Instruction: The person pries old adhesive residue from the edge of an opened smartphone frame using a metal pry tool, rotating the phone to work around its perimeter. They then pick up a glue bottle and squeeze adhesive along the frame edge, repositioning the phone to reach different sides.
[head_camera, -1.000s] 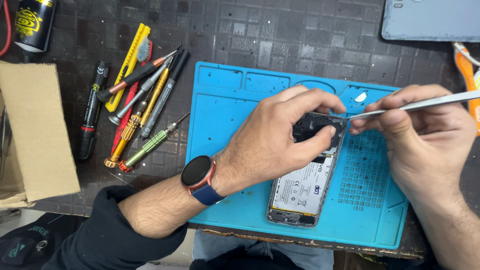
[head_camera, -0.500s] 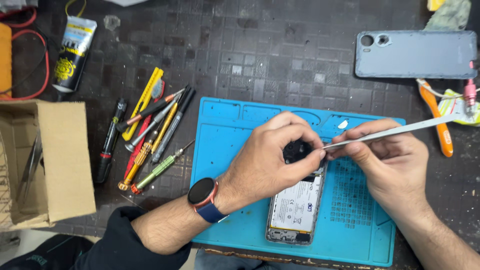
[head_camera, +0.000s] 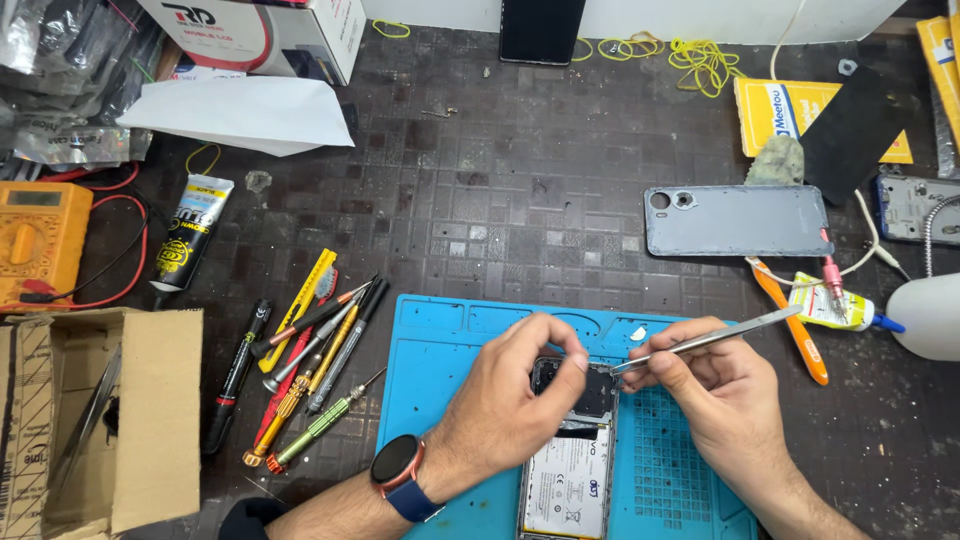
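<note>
right hand pinching tweezers, left hand steadying opened phone

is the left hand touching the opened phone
Touching: in the head view the left hand lies on the phone, its fingertips pressed on the upper end.

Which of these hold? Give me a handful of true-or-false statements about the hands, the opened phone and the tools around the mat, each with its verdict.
1. The right hand holds metal tweezers. True.
2. The opened phone lies on a red mat. False: the mat is blue.
3. The left hand wears a wrist watch. True.
4. The grey back cover lies on the mat. False: it lies on the dark table, beyond the mat.
5. Screwdrivers lie left of the mat. True.
</note>
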